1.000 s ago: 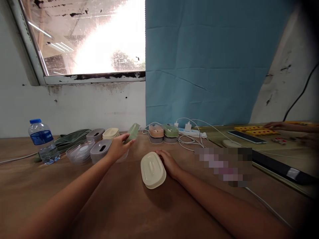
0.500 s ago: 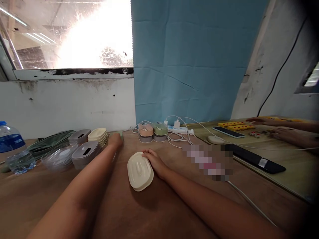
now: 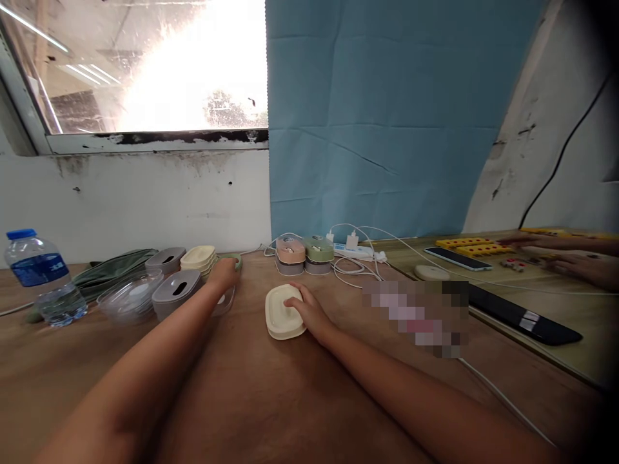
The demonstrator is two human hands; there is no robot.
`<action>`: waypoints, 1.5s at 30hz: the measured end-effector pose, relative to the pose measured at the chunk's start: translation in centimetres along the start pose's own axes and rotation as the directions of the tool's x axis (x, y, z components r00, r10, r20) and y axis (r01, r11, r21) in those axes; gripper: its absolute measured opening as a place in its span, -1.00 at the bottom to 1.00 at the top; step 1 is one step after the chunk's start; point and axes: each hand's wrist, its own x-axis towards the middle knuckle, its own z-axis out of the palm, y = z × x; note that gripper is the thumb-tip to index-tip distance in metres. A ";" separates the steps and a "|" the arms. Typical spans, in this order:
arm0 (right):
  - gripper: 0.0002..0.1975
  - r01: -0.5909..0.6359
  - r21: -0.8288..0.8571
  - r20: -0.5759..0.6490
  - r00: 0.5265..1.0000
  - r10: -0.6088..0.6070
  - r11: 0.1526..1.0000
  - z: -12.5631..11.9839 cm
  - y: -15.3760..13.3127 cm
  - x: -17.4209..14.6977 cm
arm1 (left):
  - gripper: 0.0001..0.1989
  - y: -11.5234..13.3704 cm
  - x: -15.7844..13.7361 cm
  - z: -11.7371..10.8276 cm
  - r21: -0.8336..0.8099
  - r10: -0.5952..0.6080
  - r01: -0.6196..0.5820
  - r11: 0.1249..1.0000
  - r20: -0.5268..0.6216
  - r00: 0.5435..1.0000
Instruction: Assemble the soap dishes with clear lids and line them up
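Note:
My right hand (image 3: 312,310) grips the right side of a cream plastic lid (image 3: 276,316), thumb on its raised middle and fingers behind. The lid is held tilted above the brown table. Farther left, my left hand (image 3: 223,274) is curled at a green plastic lid (image 3: 236,259), its fingertips partly hidden. Beside that hand stands a stack of cream lids (image 3: 197,257). A clear plastic piece (image 3: 225,303) lies partly behind my left wrist.
Grey slotted boxes (image 3: 176,287), clear tubs (image 3: 133,299) and a water bottle (image 3: 43,277) stand left. A pink-topped box (image 3: 290,250) and green-topped box (image 3: 319,250) stand before a power strip (image 3: 360,251) with cables. Another person's hands (image 3: 575,264) are at far right.
My right thumb has moved onto the middle of the cream lid, and the lid has tipped flatter. My left hand remains at the green lid. The whole view has shifted slightly.

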 end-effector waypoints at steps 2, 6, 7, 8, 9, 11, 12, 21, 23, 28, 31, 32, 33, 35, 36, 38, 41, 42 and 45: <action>-0.53 0.042 -0.081 0.031 0.999 -0.039 0.996 -0.1 -0.2 -0.2 | -0.62 0.4 -2.4 -1.3 -0.012 0.087 -0.088 0.996 -0.053 0.995; -0.62 0.121 -0.221 0.183 0.980 -0.081 0.968 -0.3 -0.9 -0.9 | -0.71 0.0 -9.1 -3.0 0.006 0.361 -0.368 0.930 -0.211 0.908; -0.61 0.173 -0.276 0.247 0.963 -0.105 0.945 -0.4 -1.1 -1.1 | -0.72 -0.3 -10.7 -3.1 0.021 0.409 -0.416 0.909 -0.239 0.881; -0.59 0.254 -0.332 0.322 0.936 -0.144 0.909 -0.7 -1.2 -1.2 | -0.73 -0.8 -12.0 -3.1 0.030 0.438 -0.446 0.895 -0.256 0.862; -0.57 0.356 -0.376 0.406 0.893 -0.193 0.856 -0.9 -1.3 -1.4 | -0.72 -1.3 -13.1 -3.0 0.030 0.446 -0.454 0.890 -0.263 0.856; -0.58 0.572 -0.380 0.578 0.761 -0.296 0.727 -1.4 -1.5 -1.5 | -0.71 -2.2 -14.4 -2.6 0.008 0.419 -0.433 0.901 -0.273 0.866; -0.63 0.654 -0.351 0.649 0.686 -0.329 0.670 -1.6 -1.6 -1.6 | -0.70 -2.6 -14.6 -2.4 -0.013 0.391 -0.410 0.912 -0.279 0.877; -0.78 0.749 -0.523 0.587 0.662 -0.466 0.407 1.3 -1.2 0.6 | -0.65 -3.9 -13.5 -1.6 -0.168 0.197 -0.244 0.955 -0.257 0.946; -0.79 0.696 -0.605 0.529 0.714 -0.458 0.387 3.0 -1.2 2.4 | -0.61 -3.9 -13.6 -1.7 -0.184 0.192 -0.235 0.954 -0.225 0.955; -0.78 0.562 -0.728 0.384 0.808 -0.447 0.392 6.7 -0.7 8.0 | -0.61 -4.2 -13.7 -1.8 -0.201 0.152 -0.192 0.961 -0.201 0.968; -0.79 0.492 -0.784 0.341 0.851 -0.399 0.379 8.0 -0.1 10.6 | -0.64 -4.5 -13.5 -1.4 -0.196 0.163 -0.206 0.959 -0.215 0.963; -0.78 0.469 -0.802 0.330 0.865 -0.378 0.371 8.3 0.1 11.3 | -0.65 -4.6 -13.4 -1.3 -0.194 0.174 -0.218 0.956 -0.220 0.960; -0.76 0.447 -0.818 0.321 0.877 -0.358 0.362 8.6 0.4 11.8 | -0.66 -4.7 -13.4 -1.1 -0.192 0.187 -0.231 0.954 -0.223 0.957; -0.74 0.409 -0.847 0.304 0.896 -0.323 0.340 9.1 0.8 12.5 | -0.66 -4.8 -13.2 -0.8 -0.192 0.208 -0.251 0.949 -0.221 0.953; -0.74 0.396 -0.858 0.299 0.902 -0.311 0.326 9.3 0.9 12.7 | -0.66 -4.9 -13.2 -0.7 -0.192 0.215 -0.258 0.947 -0.217 0.952; -0.74 0.381 -0.876 0.293 0.907 -0.302 0.294 9.6 1.1 12.8 | -0.65 -4.9 -13.0 -0.4 -0.190 0.228 -0.267 0.945 -0.204 0.952; -0.74 0.380 -0.893 0.294 0.899 -0.326 0.242 9.8 1.0 12.3 | -0.64 -5.0 -12.9 -0.2 -0.182 0.238 -0.271 0.945 -0.185 0.954; -0.74 0.382 -0.896 0.294 0.892 -0.345 0.225 9.7 0.8 12.1 | -0.64 -5.0 -12.9 -0.1 -0.182 0.240 -0.272 0.945 -0.180 0.954; -0.66 0.384 -0.906 0.281 0.862 -0.423 0.180 9.0 -0.2 11.5 | -0.65 -5.0 -12.8 0.0 -0.189 0.245 -0.277 0.942 -0.176 0.953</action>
